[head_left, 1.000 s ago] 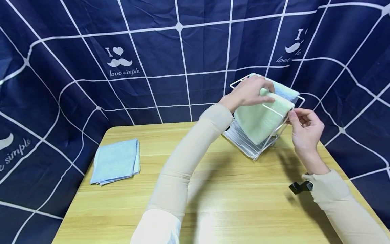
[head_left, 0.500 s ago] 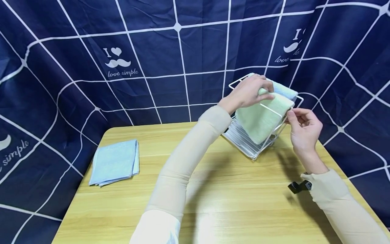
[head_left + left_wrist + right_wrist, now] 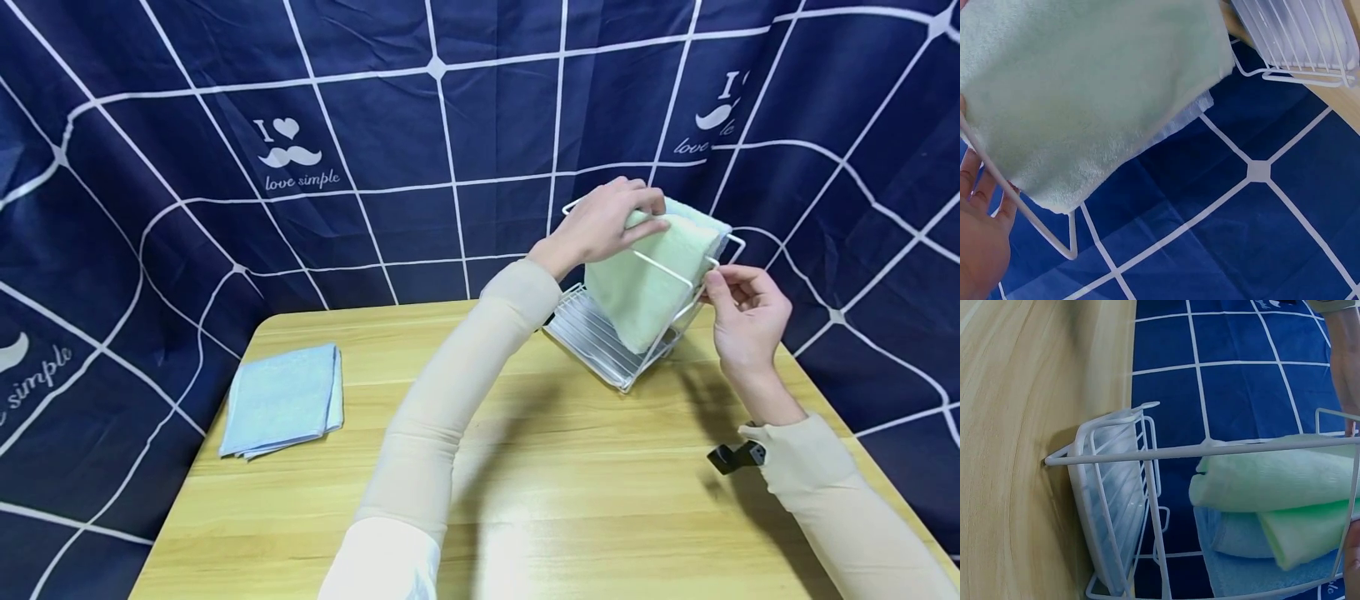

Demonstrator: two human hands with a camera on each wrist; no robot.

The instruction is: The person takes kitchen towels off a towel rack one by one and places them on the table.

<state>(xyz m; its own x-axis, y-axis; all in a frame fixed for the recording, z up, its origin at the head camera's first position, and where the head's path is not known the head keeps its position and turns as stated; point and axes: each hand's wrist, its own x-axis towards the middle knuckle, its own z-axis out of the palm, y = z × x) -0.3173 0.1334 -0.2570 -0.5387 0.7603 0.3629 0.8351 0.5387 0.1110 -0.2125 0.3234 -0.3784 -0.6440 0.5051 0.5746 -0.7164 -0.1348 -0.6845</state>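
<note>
A white wire drying rack (image 3: 592, 343) with a tray at its base stands on the right of the table. Over its bars hangs a pale green towel (image 3: 637, 287), which fills much of the left wrist view. My left hand (image 3: 609, 218) pinches the top of this towel between thumb and fingers. A blue towel (image 3: 1235, 534) hangs behind the green one, best seen in the right wrist view. On the right side, my right hand (image 3: 750, 321) pinches the rack's frame near its upper corner. Part of the left hand's fingers is hidden by the towel.
A folded blue cloth (image 3: 283, 398) lies at the left of the wooden table (image 3: 570, 492). Dark blue curtain (image 3: 495, 125) with white grid lines encloses the table's back and sides. A black device (image 3: 737, 458) is strapped to the right wrist.
My left hand has shifted slightly left, and the green towel's upper part has moved back, covering more of the blue towel behind it. The right hand keeps its hold on the rack.
</note>
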